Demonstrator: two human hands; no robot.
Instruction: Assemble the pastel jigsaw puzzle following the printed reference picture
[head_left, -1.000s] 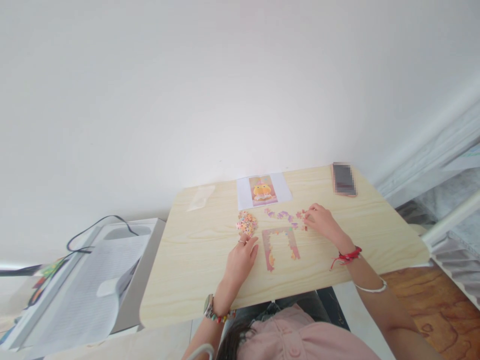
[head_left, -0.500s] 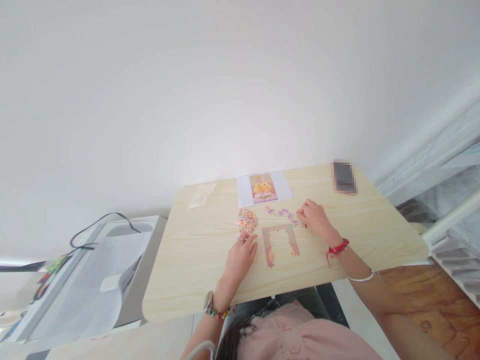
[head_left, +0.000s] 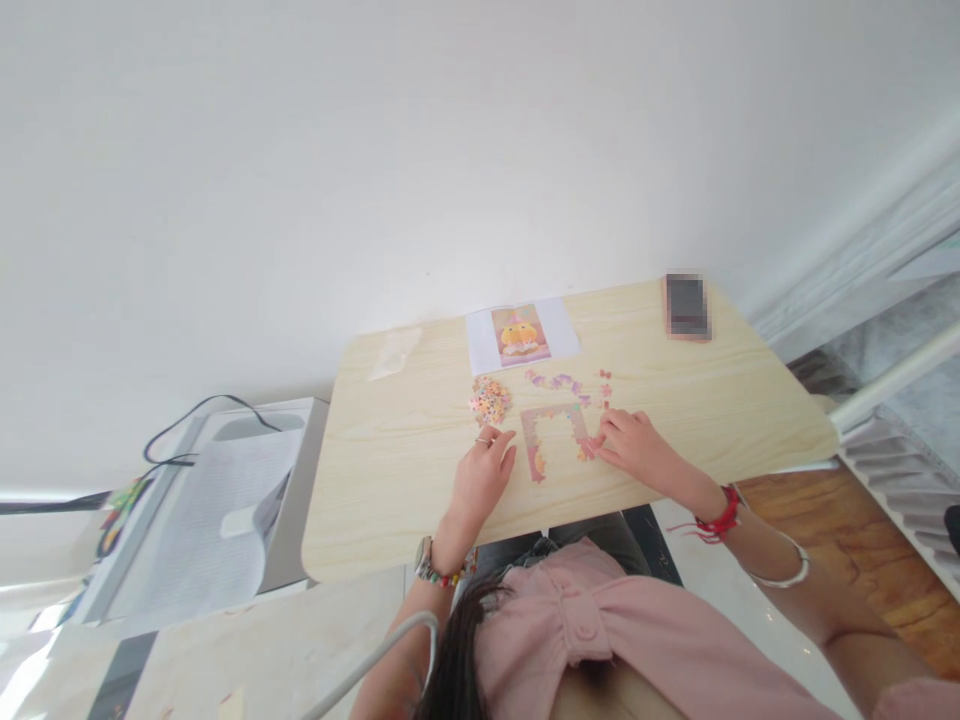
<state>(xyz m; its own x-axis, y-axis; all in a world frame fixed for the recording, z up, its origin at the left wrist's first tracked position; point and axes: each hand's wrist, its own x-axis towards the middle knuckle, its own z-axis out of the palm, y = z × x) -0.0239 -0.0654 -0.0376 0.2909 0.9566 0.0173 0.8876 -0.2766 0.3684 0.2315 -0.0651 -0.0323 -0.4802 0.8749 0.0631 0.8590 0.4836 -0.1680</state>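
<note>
Resting on the pale wood-grain counter [head_left: 390,470], both hands sit either side of a partly assembled pink-edged jigsaw frame [head_left: 556,440], an upside-down U of joined pieces near the counter's front edge; right hand [head_left: 634,450] lies palm down, fingertips touching the frame's right leg, fingers bent over it; whether a loose piece is pinched under them cannot be told; left hand [head_left: 484,475] lies just left of the frame, fingers loosely curled, thumb and forefinger close together at the tip, grasp unclear; beaded bracelet and watch on left wrist, red cord and silver bangle on right; small heap of loose multicoloured puzzle pieces [head_left: 490,399] just beyond the left hand; curved row of joined purple-pink pieces [head_left: 559,383] beyond the frame, apart from it; printed reference sheet with an orange figure [head_left: 521,335] at the far edge; dark phone [head_left: 686,307] at the far right corner; clear plastic bag [head_left: 394,351] at the far left.
</note>
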